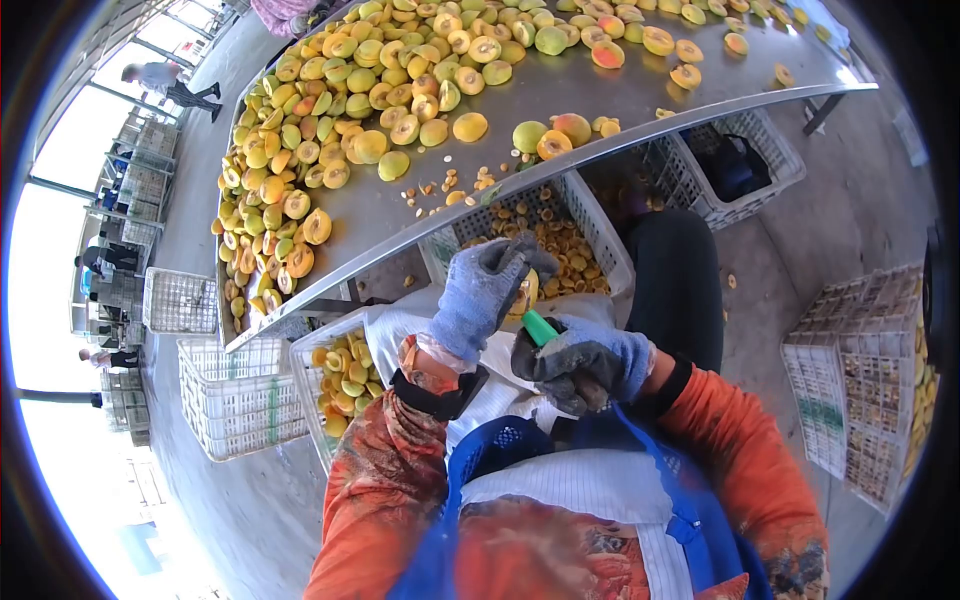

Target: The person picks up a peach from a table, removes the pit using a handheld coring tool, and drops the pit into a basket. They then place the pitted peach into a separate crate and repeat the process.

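My left hand (478, 295), in a blue-and-grey work glove, is closed on a yellow peach half (526, 294) in front of my lap. Just to its right, my right hand (585, 362), gloved the same way, grips a small tool by its green handle (540, 328). The handle's end points up toward the peach half, and the tool's working end is not clearly visible. Beyond my hands, many halved yellow peaches (370, 147) are heaped on the metal table (620, 100). Small pits and scraps (450, 185) lie near its front edge.
A crate of cut peach pieces (565, 245) stands under the table edge. Peach halves fill another crate (345, 375) by my left leg. White crates (240, 395) stand at left, more (850, 380) at right. A crate (745, 165) holds a black bag. People are in the left background.
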Demonstrator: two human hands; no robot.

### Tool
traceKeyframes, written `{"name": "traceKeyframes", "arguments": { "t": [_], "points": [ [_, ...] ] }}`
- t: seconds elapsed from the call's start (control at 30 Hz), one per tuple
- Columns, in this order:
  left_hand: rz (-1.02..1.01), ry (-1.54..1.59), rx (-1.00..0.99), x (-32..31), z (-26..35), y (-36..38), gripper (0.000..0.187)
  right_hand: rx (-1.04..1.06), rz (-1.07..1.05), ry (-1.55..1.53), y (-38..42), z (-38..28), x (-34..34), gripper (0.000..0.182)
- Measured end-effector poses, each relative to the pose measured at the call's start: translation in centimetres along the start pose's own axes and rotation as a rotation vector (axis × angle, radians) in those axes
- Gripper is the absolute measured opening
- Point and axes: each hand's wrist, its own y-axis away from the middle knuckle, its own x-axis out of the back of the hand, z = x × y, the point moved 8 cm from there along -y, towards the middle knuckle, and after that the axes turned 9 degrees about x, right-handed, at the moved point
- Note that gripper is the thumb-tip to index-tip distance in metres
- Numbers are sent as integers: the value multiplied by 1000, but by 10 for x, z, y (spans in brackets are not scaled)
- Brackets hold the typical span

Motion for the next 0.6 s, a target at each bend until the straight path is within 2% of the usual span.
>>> {"name": "traceKeyframes", "arguments": {
  "t": [0.03,0.13,0.23,0.33,0.43,0.53,0.6],
  "points": [
    [28,-84,-100,3,8,1,29,8,-11,-16,-1,1,1,29],
    [-15,-103,97,2,-22,-7,29,5,-25,-48,-5,10,7,29],
    [-321,-48,339,-12,-44,-12,26,-71,3,-30,-3,12,7,28],
    [-429,-254,357,-15,-45,-11,29,-134,13,-27,0,8,3,28],
    [-78,-28,151,2,-14,-7,30,-94,-36,-105,-7,7,4,28],
    [-68,98,0,7,-26,-12,29,-32,-84,-229,-15,11,-1,28],
    [-62,180,85,9,-37,-13,30,-6,-90,-297,-19,15,0,28]
  ]
}}
